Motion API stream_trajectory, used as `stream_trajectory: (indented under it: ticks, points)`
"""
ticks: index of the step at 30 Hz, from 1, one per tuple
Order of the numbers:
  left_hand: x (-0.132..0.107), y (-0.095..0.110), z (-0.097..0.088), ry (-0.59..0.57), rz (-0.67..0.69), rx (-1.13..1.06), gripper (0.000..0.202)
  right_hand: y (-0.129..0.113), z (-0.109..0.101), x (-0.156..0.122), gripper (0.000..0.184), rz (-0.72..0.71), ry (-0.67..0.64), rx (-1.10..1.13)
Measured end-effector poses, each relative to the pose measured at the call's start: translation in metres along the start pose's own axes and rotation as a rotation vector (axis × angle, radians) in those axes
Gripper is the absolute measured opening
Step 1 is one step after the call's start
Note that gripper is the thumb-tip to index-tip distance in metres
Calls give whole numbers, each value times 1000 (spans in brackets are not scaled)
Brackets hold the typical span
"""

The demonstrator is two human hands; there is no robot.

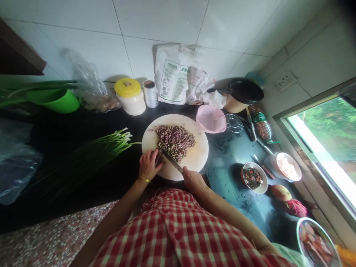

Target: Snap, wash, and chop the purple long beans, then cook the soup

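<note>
A round white cutting board [197, 159] lies on the dark counter in front of me. A heap of finely chopped purple-skinned beans [175, 141] covers its middle, with pale green cut ends showing. My left hand [148, 163] rests at the board's lower left edge, its fingers curled over a small bunch of uncut purple beans [160, 159], mostly hidden by the fingers. My right hand [193, 180] is closed round the handle of a kitchen knife [172, 160]. The blade points up and left, its tip by the left fingertips, at the heap's near side.
Green onions [111, 146] lie left of the board. Behind it stand a yellow-lidded jar [129, 96], a film roll [150, 94] and a white bag [172, 78]. To the right are a pink basket [211, 118], a black pan [246, 91] and a bowl of chopped peppers [254, 178].
</note>
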State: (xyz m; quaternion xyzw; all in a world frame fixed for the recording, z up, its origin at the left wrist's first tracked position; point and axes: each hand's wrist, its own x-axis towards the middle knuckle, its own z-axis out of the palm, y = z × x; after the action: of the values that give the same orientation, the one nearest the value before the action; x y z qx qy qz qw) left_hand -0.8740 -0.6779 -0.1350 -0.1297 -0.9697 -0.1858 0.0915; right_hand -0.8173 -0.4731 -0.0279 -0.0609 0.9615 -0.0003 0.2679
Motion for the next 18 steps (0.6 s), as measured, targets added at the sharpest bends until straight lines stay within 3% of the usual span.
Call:
stream_trajectory:
  ticks: [3,8,12,18]
  points:
    - [2,-4,1,17,-1,-39,54,0,0,-1,17,2,4,-15]
    - [-2,0,-1,16,57,-47,66,3,-1,-5,15,32,36,-22]
    - [-6,-3,3,44,73,-67,45,3,-1,-12,15,34,27,0]
    - [-9,-12,10,111,114,-110,34,0,3,-12,14,44,-56,42]
